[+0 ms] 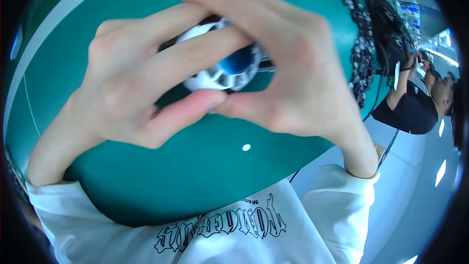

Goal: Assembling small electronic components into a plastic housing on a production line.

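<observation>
A white, round, fan-like piece with a blue centre [238,62] and slotted spokes sits between my hands, above the green table. My left hand [129,76] is closed about its left side, with a finger crossing its face and the thumb along its near edge. My right hand [300,63] curls round the right side. Its upper fingers overlap those of my left hand, and the thumb tips meet just below the piece. Dark parts show behind it, including black strips [266,64] at the right. The fingers cover much of its rim, and motion blurs them slightly.
A small white oval [246,147] lies on the green table [205,166]. Along the right edge runs a heap of dark chain-like links [361,54], with a black bag [388,29] beyond. A person in black [415,107] is at the far right.
</observation>
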### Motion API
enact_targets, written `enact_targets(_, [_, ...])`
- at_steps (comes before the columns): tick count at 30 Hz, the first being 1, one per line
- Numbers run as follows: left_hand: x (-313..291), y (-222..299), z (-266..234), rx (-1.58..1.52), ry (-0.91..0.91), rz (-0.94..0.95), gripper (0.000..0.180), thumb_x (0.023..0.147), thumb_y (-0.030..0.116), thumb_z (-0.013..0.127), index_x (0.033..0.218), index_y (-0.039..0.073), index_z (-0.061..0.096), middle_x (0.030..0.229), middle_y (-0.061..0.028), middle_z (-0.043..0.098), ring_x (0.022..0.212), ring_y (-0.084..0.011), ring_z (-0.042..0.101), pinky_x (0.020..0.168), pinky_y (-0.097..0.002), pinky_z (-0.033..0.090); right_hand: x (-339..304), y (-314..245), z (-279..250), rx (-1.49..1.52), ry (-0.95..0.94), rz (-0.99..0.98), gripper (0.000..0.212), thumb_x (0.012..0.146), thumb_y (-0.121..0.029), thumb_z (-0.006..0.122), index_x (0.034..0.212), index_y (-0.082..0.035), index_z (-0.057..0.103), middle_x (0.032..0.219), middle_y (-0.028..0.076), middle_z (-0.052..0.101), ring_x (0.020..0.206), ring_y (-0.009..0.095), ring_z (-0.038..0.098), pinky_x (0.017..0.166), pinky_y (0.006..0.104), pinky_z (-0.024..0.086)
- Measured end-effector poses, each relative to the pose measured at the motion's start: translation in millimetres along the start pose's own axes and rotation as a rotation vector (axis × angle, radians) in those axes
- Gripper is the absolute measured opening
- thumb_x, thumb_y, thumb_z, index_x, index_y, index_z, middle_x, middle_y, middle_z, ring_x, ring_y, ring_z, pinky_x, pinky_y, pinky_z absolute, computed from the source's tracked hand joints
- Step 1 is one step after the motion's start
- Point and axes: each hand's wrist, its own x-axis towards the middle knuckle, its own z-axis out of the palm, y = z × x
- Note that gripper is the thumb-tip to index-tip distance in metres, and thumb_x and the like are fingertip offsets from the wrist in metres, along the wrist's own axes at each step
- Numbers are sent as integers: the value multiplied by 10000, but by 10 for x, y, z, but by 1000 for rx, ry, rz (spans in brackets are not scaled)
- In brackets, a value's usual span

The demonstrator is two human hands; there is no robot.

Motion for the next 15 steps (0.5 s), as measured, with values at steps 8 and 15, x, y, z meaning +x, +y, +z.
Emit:
enact_targets(8, [206,28,-153,104,-237,-99,468,793,235,746,1215,34,721,1293,-273,640,1008,-341,697,808,-419,579,-505,739,-964,-280,281,70,358,871,-151,760,1212,-43,734,1104,98,745,939,186,702,886,313,546])
enact_targets(15, [369,-291,-238,168,-195,90,491,835,127,666,1320,55,682,1415,-207,605,1160,-374,666,941,-429,551,-646,1540,-1364,-563,279,210,221,906,-97,715,1120,-55,749,921,54,718,797,130,658,754,293,527])
